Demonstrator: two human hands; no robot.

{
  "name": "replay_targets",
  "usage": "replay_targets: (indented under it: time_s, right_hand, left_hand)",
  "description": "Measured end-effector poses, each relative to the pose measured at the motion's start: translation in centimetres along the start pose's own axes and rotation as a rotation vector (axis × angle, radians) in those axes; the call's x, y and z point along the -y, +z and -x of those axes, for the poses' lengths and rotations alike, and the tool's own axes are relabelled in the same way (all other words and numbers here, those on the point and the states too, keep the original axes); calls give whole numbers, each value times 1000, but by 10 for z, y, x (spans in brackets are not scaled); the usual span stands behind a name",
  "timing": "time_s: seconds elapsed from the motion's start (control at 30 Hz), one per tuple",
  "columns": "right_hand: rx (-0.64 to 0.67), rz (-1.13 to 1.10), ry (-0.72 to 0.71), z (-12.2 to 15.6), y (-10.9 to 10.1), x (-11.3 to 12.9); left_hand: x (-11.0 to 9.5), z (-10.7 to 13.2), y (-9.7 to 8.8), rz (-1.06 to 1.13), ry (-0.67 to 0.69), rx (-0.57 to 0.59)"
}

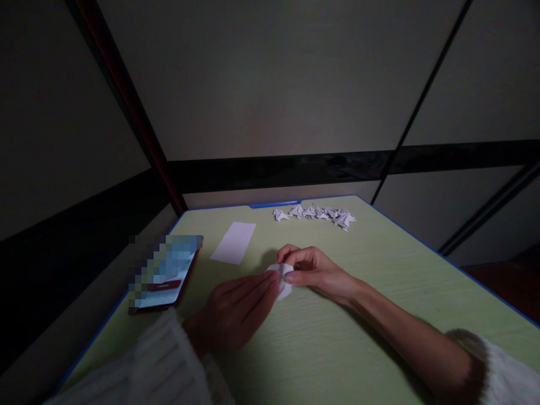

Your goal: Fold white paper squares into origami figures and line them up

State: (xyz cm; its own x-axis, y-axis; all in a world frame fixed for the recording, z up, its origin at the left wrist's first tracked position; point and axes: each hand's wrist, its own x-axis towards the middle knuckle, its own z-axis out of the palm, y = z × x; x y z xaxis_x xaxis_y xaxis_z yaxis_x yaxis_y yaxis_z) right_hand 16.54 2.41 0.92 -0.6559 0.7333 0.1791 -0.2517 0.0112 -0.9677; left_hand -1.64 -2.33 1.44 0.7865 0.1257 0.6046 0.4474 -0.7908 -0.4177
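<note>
A small folded piece of white paper (285, 291) is held between both hands, just above the middle of the table. My left hand (242, 304) is closed on its left side, with the fingertips pressed on the paper. From the right, my right hand (314, 265) pinches the paper's right edge between thumb and curled fingers. Part of the paper is hidden behind the fingers, so its full shape cannot be made out.
A flat white paper sheet (234, 243) lies left of centre. Several folded white paper figures (309, 212) stand in a row at the far edge. A tablet (169, 275) with a red edge lies at left. The light green table (379, 270) has a blue rim; cabinet panels (274, 84) rise behind.
</note>
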Motion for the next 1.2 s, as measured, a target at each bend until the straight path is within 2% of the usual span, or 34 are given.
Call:
replay_targets:
  time_s: [0.3, 0.73, 0.87, 1.0, 1.2]
  right_hand:
    - [-16, 16, -5, 1, 1, 2]
    - [-13, -188, 18, -2, 3, -5]
    - [-76, -221, 65, -3, 5, -7]
    - [-143, -281, 81, -4, 6, -8]
    - [-72, -372, 190, -4, 2, -7]
  left_hand:
    - [-2, -2, -2, 21, 4, 29]
    - [-2, 4, -1, 73, 8, 35]
    - [-2, 5, 2, 125, -61, -17]
    - [-3, -1, 3, 228, -212, -102]
    - [-2, -4, 5, 281, -316, -172]
